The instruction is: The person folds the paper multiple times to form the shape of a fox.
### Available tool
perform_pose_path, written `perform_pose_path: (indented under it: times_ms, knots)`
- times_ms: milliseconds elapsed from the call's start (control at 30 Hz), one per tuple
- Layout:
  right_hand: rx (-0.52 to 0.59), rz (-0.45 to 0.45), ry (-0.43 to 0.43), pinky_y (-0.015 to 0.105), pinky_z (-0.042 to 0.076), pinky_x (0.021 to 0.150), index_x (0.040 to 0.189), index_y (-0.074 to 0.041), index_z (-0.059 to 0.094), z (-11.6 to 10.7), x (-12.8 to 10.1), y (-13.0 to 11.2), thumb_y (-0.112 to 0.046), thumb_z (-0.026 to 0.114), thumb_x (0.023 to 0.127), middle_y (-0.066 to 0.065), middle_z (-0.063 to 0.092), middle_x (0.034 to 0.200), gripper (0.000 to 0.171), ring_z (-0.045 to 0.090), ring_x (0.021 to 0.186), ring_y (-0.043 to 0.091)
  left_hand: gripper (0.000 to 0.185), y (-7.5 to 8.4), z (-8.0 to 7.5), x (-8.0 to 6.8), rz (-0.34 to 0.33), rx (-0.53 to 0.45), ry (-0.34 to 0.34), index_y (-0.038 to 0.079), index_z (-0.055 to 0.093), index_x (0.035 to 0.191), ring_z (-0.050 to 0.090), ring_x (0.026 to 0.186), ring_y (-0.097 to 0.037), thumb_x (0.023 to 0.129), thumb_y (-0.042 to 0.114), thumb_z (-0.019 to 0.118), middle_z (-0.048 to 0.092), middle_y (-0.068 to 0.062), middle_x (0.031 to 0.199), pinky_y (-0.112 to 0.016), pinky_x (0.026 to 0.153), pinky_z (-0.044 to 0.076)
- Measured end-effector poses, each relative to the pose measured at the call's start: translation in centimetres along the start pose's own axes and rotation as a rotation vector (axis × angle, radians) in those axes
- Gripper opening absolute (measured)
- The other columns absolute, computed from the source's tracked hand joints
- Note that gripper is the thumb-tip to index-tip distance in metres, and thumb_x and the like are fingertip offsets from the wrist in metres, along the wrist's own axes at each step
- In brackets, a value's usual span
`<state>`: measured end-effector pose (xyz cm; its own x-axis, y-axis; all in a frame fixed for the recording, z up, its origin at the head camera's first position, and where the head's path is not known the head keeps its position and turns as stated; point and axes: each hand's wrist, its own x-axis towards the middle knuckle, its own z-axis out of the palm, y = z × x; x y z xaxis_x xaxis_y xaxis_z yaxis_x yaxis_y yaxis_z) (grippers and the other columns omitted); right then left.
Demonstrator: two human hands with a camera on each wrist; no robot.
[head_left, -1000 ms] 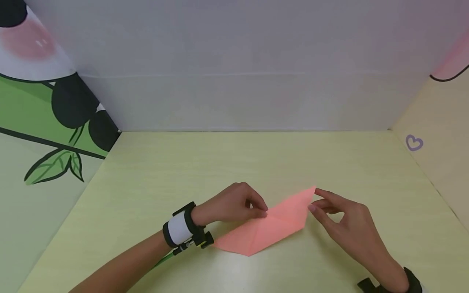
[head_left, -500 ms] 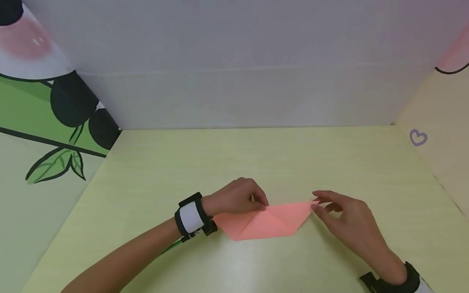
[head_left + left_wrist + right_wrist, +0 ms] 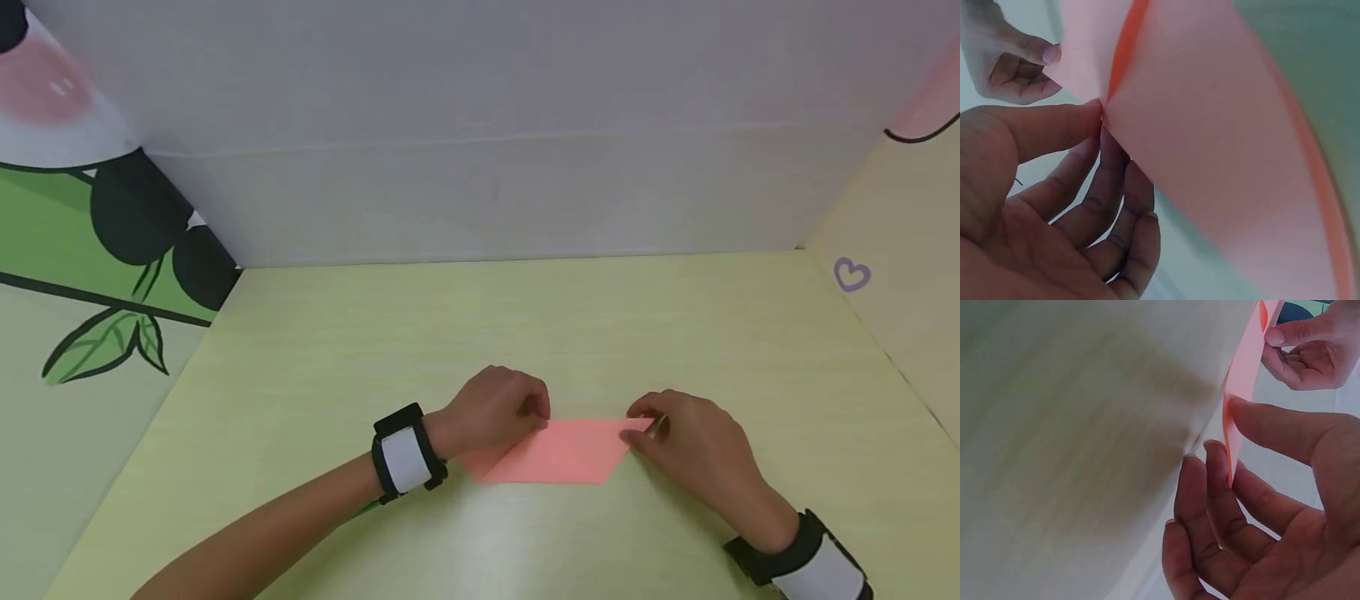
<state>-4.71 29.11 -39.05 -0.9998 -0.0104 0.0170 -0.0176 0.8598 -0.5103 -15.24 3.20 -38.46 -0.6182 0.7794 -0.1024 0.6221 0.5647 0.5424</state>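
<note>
Head view: a thin, matte pink paper (image 3: pixel 558 452), folded to a flat trapezoid, lies near the near edge of the pale yellow-green surface (image 3: pixel 525 325). The left hand (image 3: pixel 498 408) pinches its left top corner, the right hand (image 3: pixel 690 442) its right.

Left wrist view: thumb and fingers (image 3: pixel 1110 181) grip the smooth sheet.

Right wrist view: likewise, with a crease showing.

Pale green tabletop (image 3: pixel 525 325); grey back wall (image 3: pixel 480 125); leaf-patterned left panel (image 3: pixel 82 275).

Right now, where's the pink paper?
Head view: pink paper lies on the near-centre of the table, pinched between left hand and right hand.
</note>
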Motion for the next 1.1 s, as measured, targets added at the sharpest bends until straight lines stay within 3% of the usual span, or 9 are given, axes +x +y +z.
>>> perform_pose_path:
  times_ms: [100, 167, 400, 500, 967, 1100]
  knots:
    - [-0.010, -0.006, -0.019, 0.029, 0.046, 0.053, 0.093, -0.022, 0.077, 0.1, 0.3, 0.0, -0.024, 0.087, 0.082, -0.013, 0.065, 0.077, 0.015, 0.061, 0.069, 0.005, 0.007, 0.2, 0.2, -0.3, 0.015, 0.060, 0.034, 0.021, 0.072, 0.092, 0.057, 0.079, -0.005, 0.091, 0.016, 0.076, 0.063, 0.015, 0.084, -0.027, 0.083, 0.048]
    - [-0.008, -0.011, -0.033, 0.030, 0.046, 0.053, 0.092, -0.022, 0.076, 0.1, 0.5, 0.0, -0.023, 0.087, 0.082, -0.013, 0.066, 0.076, 0.015, 0.060, 0.069, 0.005, 0.007, 0.1, 0.3, -0.9, 0.061, 0.097, 0.048, 0.022, 0.073, 0.095, 0.055, 0.083, -0.006, 0.091, 0.018, 0.078, 0.064, 0.014, 0.089, -0.028, 0.086, 0.048]
    - [-0.006, -0.002, -0.053, 0.030, 0.045, 0.051, 0.094, -0.021, 0.075, 0.0, 0.8, -0.2, -0.023, 0.085, 0.083, -0.012, 0.064, 0.074, 0.015, 0.059, 0.068, 0.006, 0.012, -0.8, 0.4, -3.3, 0.360, 0.319, 0.151, 0.023, 0.078, 0.094, 0.056, 0.085, -0.013, 0.090, 0.012, 0.078, 0.067, 0.008, 0.097, -0.022, 0.073, 0.043]
    - [-0.009, 0.004, -0.052, 0.030, 0.045, 0.051, 0.094, -0.021, 0.075, 0.0, 0.8, -0.1, -0.023, 0.085, 0.083, -0.011, 0.065, 0.075, 0.015, 0.059, 0.068, 0.006, 0.014, -1.4, 0.8, -3.8, 0.431, 0.363, 0.184, 0.023, 0.075, 0.092, 0.058, 0.088, -0.014, 0.091, 0.010, 0.077, 0.067, 0.006, 0.101, -0.022, 0.072, 0.043]
    - [-0.018, -0.020, -0.004, 0.028, 0.045, 0.053, 0.090, -0.021, 0.075, 0.1, 0.7, -0.2, -0.023, 0.084, 0.085, -0.012, 0.065, 0.074, 0.011, 0.059, 0.068, 0.006, 0.016, -2.5, 1.0, -4.5, 0.451, 0.395, 0.123, 0.022, 0.073, 0.107, 0.053, 0.093, -0.012, 0.097, 0.011, 0.067, 0.061, 0.003, 0.115, -0.019, 0.076, 0.047]
    - [0.037, -0.034, 0.017, 0.025, 0.043, 0.053, 0.093, -0.021, 0.072, 0.2, 0.3, -0.5, -0.023, 0.083, 0.087, -0.011, 0.067, 0.075, 0.013, 0.061, 0.068, 0.007, 0.018, -2.6, 0.9, -4.5, 0.454, 0.396, 0.105, 0.022, 0.075, 0.112, 0.052, 0.094, -0.012, 0.098, 0.013, 0.068, 0.061, 0.003, 0.117, -0.018, 0.078, 0.046]
